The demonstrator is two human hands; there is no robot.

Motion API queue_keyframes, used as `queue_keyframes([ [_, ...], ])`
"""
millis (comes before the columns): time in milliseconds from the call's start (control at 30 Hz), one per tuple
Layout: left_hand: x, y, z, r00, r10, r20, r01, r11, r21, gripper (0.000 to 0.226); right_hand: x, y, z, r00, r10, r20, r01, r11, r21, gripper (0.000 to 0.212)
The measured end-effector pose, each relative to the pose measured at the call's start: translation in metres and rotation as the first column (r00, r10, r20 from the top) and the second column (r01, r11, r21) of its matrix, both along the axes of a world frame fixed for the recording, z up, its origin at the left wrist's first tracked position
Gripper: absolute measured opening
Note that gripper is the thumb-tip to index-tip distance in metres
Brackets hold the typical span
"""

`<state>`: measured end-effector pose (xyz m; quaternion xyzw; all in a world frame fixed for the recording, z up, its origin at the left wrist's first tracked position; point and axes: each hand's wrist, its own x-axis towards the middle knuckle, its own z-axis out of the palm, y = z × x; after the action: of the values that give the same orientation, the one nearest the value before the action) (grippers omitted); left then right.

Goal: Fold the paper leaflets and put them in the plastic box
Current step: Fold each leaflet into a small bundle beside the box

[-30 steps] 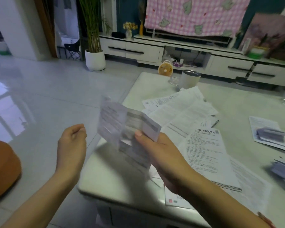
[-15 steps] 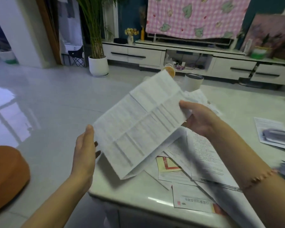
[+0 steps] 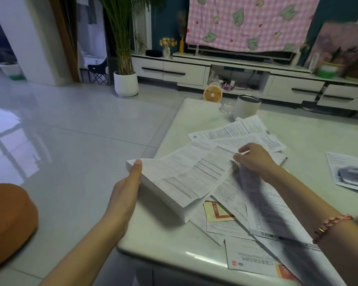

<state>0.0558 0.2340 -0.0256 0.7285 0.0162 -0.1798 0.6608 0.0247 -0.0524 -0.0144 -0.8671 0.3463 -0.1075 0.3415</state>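
Note:
A large white printed leaflet (image 3: 186, 174) is spread out over the near left part of the pale table (image 3: 194, 112). My left hand (image 3: 126, 188) holds its left edge, thumb on top near the corner. My right hand (image 3: 254, 157) pinches its far right corner. Under and around it lie several more unfolded leaflets (image 3: 242, 133), one with a red and yellow panel (image 3: 217, 211) and one with red print (image 3: 256, 263) at the table's near edge. The plastic box is not in view.
A white cup (image 3: 248, 106) and a glass dish (image 3: 227, 108) stand at the table's far end. A pen (image 3: 283, 161) lies beyond my right hand. More papers (image 3: 351, 172) lie at the right. An orange cushion (image 3: 6, 219) sits on the floor to the left.
The leaflet, first partly folded in my right hand alone, was opened wide and lowered flat toward the table. My left hand took hold of its left edge.

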Motion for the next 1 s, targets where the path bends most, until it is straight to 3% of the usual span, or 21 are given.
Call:
queue_keyframes([
  [100,0.000,0.001,-0.001,0.999,-0.039,0.009,0.039,0.999,-0.019,0.037,-0.001,0.009,0.002,0.995,0.056,-0.084,-0.069,0.984,-0.165,0.034],
  [200,0.000,0.003,-0.003,0.997,-0.083,0.002,0.083,0.996,-0.012,0.019,-0.004,0.021,0.005,0.985,0.110,-0.133,-0.157,0.891,-0.426,0.034],
  [267,0.000,0.005,-0.003,0.996,-0.087,-0.004,0.087,0.996,0.022,0.014,-0.007,0.034,0.011,0.970,0.224,-0.095,-0.244,0.880,-0.408,0.036],
  [333,-0.001,0.007,-0.003,0.997,-0.073,0.019,0.072,0.996,0.051,0.014,-0.014,0.052,0.020,0.912,0.400,-0.094,-0.411,0.878,-0.245,0.043],
  [400,-0.003,0.008,0.000,0.995,-0.054,0.085,0.046,0.995,0.089,0.024,-0.029,0.075,0.027,0.808,0.580,-0.102,-0.587,0.807,-0.063,0.054],
  [433,-0.003,0.009,0.003,0.990,-0.043,0.133,0.029,0.994,0.108,0.027,-0.036,0.088,0.029,0.751,0.648,-0.126,-0.657,0.752,-0.047,0.063],
  [533,-0.003,0.014,0.012,0.974,-0.006,0.227,-0.010,0.997,0.072,0.029,-0.055,0.119,0.020,0.575,0.797,-0.186,-0.817,0.546,-0.187,0.093],
  [633,-0.003,0.016,0.021,0.996,0.032,0.078,-0.022,0.991,-0.132,0.027,-0.063,0.139,0.001,0.492,0.853,-0.173,-0.850,0.428,-0.308,0.102],
  [733,-0.001,0.016,0.023,0.996,0.030,-0.084,-0.051,0.963,-0.264,0.020,-0.059,0.143,-0.016,0.512,0.856,-0.063,-0.781,0.434,-0.450,0.077],
  [867,0.006,0.022,0.024,0.982,-0.005,-0.191,-0.070,0.920,-0.384,0.020,-0.042,0.132,-0.024,0.535,0.826,0.181,-0.540,0.498,-0.678,0.034],
  [933,0.009,0.024,0.027,0.978,-0.033,-0.205,-0.059,0.901,-0.430,0.025,-0.036,0.121,-0.020,0.590,0.768,0.249,-0.487,0.585,-0.649,0.032],
  [1000,0.011,0.025,0.029,0.978,-0.081,-0.194,-0.017,0.890,-0.456,0.044,-0.033,0.112,-0.012,0.653,0.697,0.295,-0.474,0.681,-0.559,0.033],
])
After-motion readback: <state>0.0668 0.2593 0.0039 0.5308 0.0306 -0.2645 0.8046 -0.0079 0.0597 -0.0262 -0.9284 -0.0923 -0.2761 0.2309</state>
